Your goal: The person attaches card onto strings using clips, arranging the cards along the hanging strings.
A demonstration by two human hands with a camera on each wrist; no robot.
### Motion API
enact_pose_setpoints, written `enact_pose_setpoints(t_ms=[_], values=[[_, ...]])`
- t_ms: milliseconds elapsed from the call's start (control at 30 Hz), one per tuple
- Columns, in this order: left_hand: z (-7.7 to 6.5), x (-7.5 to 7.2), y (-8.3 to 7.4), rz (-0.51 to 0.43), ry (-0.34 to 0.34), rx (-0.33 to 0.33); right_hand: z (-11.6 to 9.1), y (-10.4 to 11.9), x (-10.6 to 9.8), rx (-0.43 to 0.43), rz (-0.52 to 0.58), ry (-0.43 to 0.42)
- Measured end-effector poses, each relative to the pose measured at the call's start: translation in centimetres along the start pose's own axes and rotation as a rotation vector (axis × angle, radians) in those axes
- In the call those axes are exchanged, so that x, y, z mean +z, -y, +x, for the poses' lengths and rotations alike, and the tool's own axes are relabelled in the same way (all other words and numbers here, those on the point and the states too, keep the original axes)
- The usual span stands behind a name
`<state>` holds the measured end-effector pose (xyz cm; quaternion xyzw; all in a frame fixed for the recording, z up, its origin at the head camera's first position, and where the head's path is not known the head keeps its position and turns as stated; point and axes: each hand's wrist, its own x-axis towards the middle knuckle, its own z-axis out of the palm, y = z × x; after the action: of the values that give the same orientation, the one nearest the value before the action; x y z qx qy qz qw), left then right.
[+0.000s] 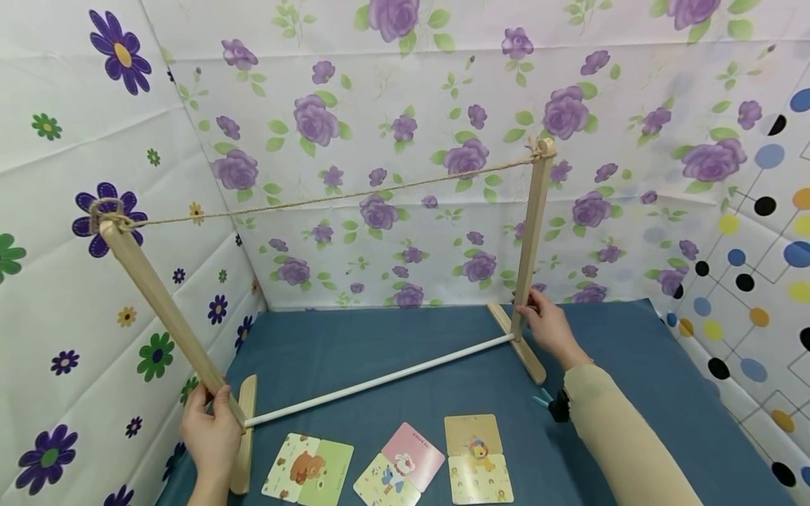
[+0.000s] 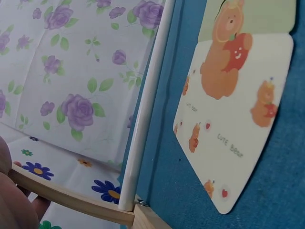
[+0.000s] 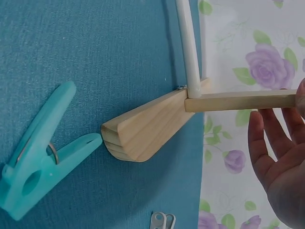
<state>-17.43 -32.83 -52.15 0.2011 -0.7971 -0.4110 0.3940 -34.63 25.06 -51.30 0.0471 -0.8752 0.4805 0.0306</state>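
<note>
A wooden frame stands on the table, with a left post (image 1: 166, 309), a right post (image 1: 533, 232), a white rod (image 1: 380, 380) low between them and twine (image 1: 335, 199) tied across their tops. My left hand (image 1: 211, 430) grips the left post just above its wooden foot (image 1: 247, 414). Low on the right post, my right hand (image 1: 552, 327) pinches the wood between thumb and fingers. In the right wrist view the post (image 3: 238, 101) meets its foot (image 3: 152, 125) beside the rod. The left post leans outward in the head view.
Three picture cards lie in front of the rod: a bear card (image 1: 308, 469), a pink and yellow card (image 1: 400, 465) and a lion card (image 1: 479, 460). A turquoise clothespin (image 3: 40, 152) lies near the right foot, beside a small metal piece (image 3: 159, 221). Patterned sheets (image 1: 380, 91) enclose the table.
</note>
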Motion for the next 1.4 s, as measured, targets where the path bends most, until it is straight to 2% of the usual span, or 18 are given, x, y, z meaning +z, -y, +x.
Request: enact_pose_setpoints(t_ms=[300,633,767,900,1400], values=[[0.1,-0.1,0.1,-0.002,0.066,-0.064,-0.4,0.1,-0.2,0.009,0.019,0.014],[0.7,-0.1,-0.4,-0.030,0.085,-0.067,-0.3,0.0,-0.8,-0.005,0.021,0.019],[0.9,-0.2,-0.7,-0.047,0.075,-0.079,-0.2,0.0,-0.7,-0.024,0.021,0.025],[0.8,0.0,-1.0,-0.041,0.071,-0.064,-0.4,-0.1,-0.7,-0.019,0.029,0.020],[2.3,1.0,-1.1,-0.085,0.130,-0.063,-0.8,-0.3,-1.4,-0.026,0.004,0.016]])
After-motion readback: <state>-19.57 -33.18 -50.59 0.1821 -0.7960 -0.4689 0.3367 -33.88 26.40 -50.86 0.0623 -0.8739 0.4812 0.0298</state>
